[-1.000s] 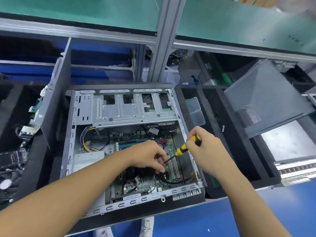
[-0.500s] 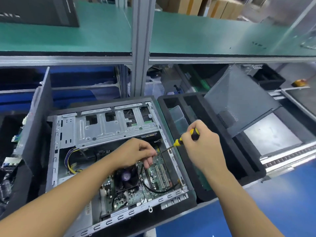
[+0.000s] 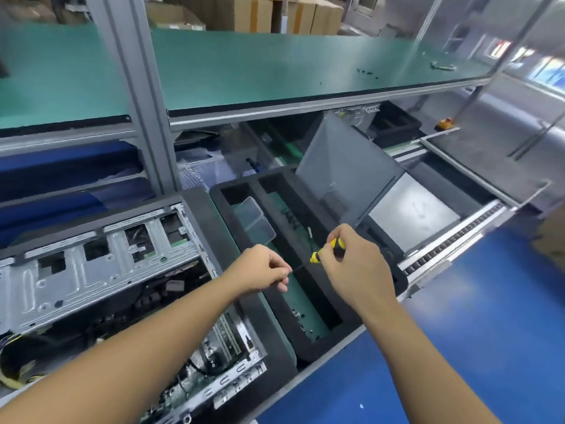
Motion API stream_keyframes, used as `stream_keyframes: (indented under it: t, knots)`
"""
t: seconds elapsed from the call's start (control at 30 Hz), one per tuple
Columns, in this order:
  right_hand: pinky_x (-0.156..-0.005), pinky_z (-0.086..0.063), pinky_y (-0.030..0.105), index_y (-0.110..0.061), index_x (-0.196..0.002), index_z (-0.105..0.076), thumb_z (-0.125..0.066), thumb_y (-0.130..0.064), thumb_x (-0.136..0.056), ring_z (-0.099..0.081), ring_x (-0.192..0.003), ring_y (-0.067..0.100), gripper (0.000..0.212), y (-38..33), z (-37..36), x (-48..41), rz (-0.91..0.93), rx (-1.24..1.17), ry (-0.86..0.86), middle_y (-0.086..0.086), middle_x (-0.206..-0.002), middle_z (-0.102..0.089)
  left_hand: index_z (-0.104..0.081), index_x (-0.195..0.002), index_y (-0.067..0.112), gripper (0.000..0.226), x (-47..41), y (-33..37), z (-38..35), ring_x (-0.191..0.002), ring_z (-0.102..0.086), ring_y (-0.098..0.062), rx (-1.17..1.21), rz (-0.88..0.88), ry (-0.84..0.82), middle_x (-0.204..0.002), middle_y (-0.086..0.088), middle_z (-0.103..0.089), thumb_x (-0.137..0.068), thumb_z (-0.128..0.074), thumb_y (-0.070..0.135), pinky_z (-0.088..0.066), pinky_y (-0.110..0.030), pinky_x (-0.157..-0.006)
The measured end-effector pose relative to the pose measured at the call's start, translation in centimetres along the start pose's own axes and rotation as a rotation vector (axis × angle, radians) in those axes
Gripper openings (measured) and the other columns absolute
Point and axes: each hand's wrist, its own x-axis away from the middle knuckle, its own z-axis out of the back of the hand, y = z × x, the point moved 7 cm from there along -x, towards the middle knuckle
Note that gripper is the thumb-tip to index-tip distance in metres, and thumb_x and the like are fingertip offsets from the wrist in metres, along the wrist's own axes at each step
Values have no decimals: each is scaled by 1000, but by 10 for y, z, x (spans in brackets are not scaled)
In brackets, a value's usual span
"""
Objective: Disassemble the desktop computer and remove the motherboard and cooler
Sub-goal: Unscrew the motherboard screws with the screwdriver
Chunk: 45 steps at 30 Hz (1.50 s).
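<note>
The open desktop case (image 3: 101, 270) lies on its side at the left, its silver drive cage uppermost. Part of the motherboard (image 3: 220, 341) shows under my left forearm; the cooler is hidden. My right hand (image 3: 354, 267) grips a yellow-and-black screwdriver (image 3: 328, 250) above the black foam tray (image 3: 244, 301). My left hand (image 3: 260, 269) is pinched at the screwdriver's tip, fingers closed; whether it holds a screw is too small to tell. Both hands are to the right of the case, over the tray's green-bottomed slot (image 3: 298, 301).
Small screws lie in the green-bottomed slot. Two clear plastic boxes (image 3: 255, 221) sit in the tray. A grey side panel (image 3: 345, 169) leans at the back right. A green shelf (image 3: 275, 65) overhangs the bench. Blue floor lies at the right.
Both hands lifted out of the case and moved right, over the foam tray. The view swung to the right, pushing the case toward the left edge.
</note>
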Motion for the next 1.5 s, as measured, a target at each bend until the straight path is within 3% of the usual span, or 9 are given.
stream_keyframes:
  t: [0.1,0.33,0.43,0.53,0.63,0.73,1.0,1.3,1.5]
  knots:
    - [-54,-50,34,-33,-86,-49,-51,-36,-90,-55,-59,10,6,30,5,-5,-33,67,-24,-10,-66,-59,-72,-92,11,16,-32,-1,-29,-67,-74,-8,-149,85,-8,-79,-1,-77,-90,-57,5,-51,-13,-60]
    - [-53,-44,25,-33,-88,-48,-49,-40,-90,-52,-60,4,7,72,12,-10,-73,136,-29,-13,-68,-58,-72,-80,8,19,-80,-28,-85,-73,-75,-18,-77,271,-12,-76,-5,-75,-93,-62,18,-47,-20,-53]
    - [-50,-36,23,-33,-88,-47,-47,-40,-90,-50,-60,3,8,73,10,-14,-60,161,-39,-12,-69,-58,-72,-101,16,38,-85,-28,-95,-79,-68,-21,-182,224,-63,-77,4,-66,-99,-50,47,-45,-26,-66]
    - [-55,-40,25,-30,-86,-46,-46,-37,-86,-52,-61,8,7,65,8,-16,-31,165,-48,-9,-70,-58,-66,-125,25,41,-78,-11,-66,-111,-63,-21,-287,69,136,-112,7,-69,-102,-41,48,-46,-30,-92]
    - [-56,-41,26,-29,-86,-44,-47,-35,-84,-51,-60,7,7,45,6,-18,11,118,-36,-8,-67,-57,-70,-99,24,30,-61,5,-38,-86,-70,-14,-102,-51,140,-86,6,-74,-104,-43,35,-54,-33,-77]
    - [-58,-43,28,-28,-84,-44,-50,-35,-83,-52,-60,13,9,13,0,-16,83,51,-57,-7,-65,-59,-70,-88,30,25,-33,17,-14,-67,-68,-11,-31,-164,10,-83,6,-74,-101,-49,34,-46,-17,-58]
    - [-59,-48,32,-25,-82,-47,-51,-36,-80,-52,-58,17,11,-78,-34,8,225,-120,-179,-5,-61,-59,-53,-66,7,23,43,-30,62,-44,-27,-13,340,-146,-108,-51,4,-36,-84,-50,21,-24,-17,-44]
    - [-53,-46,33,-26,-80,-43,-45,-40,-86,-51,-57,16,15,-131,-89,46,406,69,-334,-3,-59,-56,-59,-76,28,12,90,-104,12,-57,-51,4,-465,-31,-456,-66,16,-57,-83,-68,25,-37,-16,-55]
    - [-59,-47,34,-32,-84,-38,-45,-43,-94,-50,-60,18,16,-131,-111,65,461,220,-478,-3,-62,-58,-67,-105,13,29,87,-127,-18,-79,-55,-23,-641,-75,-413,-91,-5,-66,-89,-70,37,-44,-31,-69]
